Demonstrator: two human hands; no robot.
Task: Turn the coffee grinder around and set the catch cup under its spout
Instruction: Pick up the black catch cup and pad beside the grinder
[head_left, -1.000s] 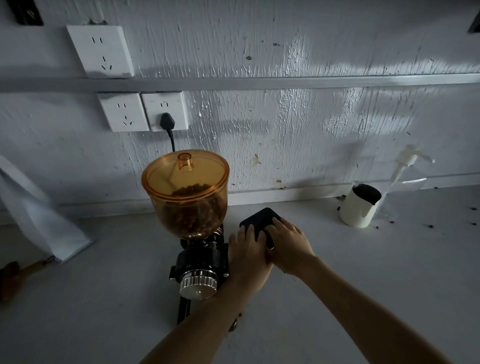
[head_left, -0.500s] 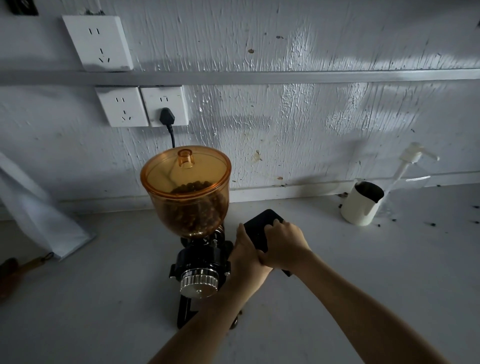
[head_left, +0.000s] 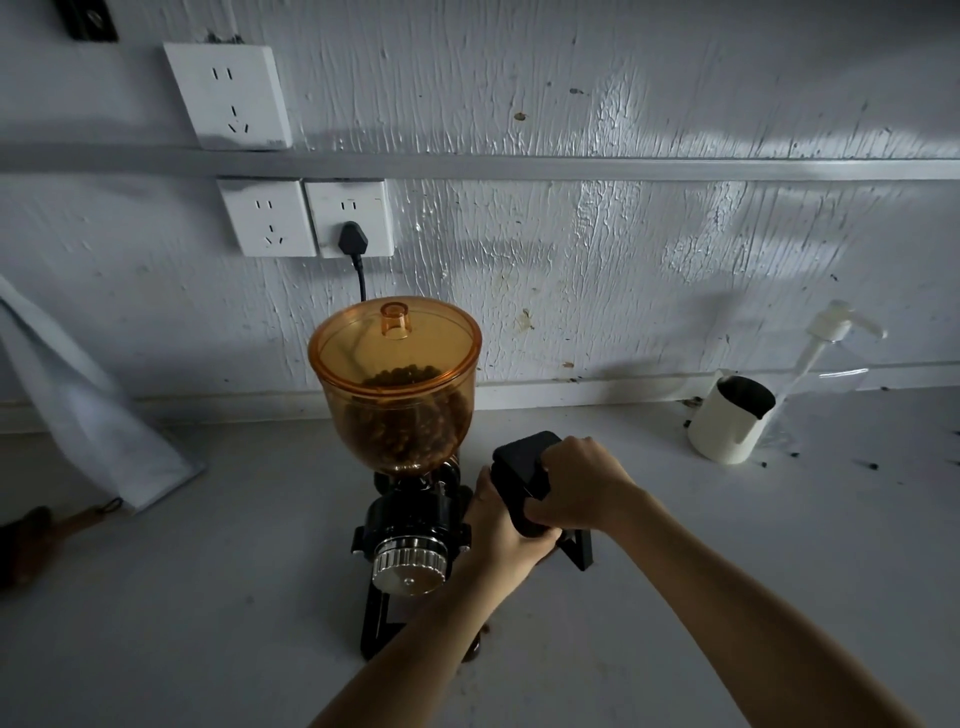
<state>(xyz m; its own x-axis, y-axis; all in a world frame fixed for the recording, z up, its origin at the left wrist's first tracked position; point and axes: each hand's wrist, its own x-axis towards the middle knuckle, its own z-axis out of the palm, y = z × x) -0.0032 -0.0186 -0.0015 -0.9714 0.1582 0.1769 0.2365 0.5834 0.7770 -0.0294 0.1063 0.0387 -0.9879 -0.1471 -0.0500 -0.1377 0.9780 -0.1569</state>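
The coffee grinder (head_left: 410, 525) stands on the white counter, a black body under an amber hopper (head_left: 397, 384) full of beans, with a silver dial facing me. Its black motor block (head_left: 522, 470) juts out to the right. My left hand (head_left: 501, 525) presses against the block's left and underside. My right hand (head_left: 579, 491) wraps over the block from the right. The white catch cup (head_left: 730, 421) stands apart at the back right, near the wall. The spout is hidden from me.
A black plug and cord (head_left: 354, 244) run from the wall socket down behind the hopper. A clear pump bottle (head_left: 826, 364) stands behind the cup. A white cloth (head_left: 88, 415) hangs at the left, with a wooden-handled brush (head_left: 47, 530) below it. Coffee crumbs dot the counter at right.
My right hand has slid from the top of the motor block around its right side and closed on it. The left hand stays pressed against the block. The grinder has barely moved.
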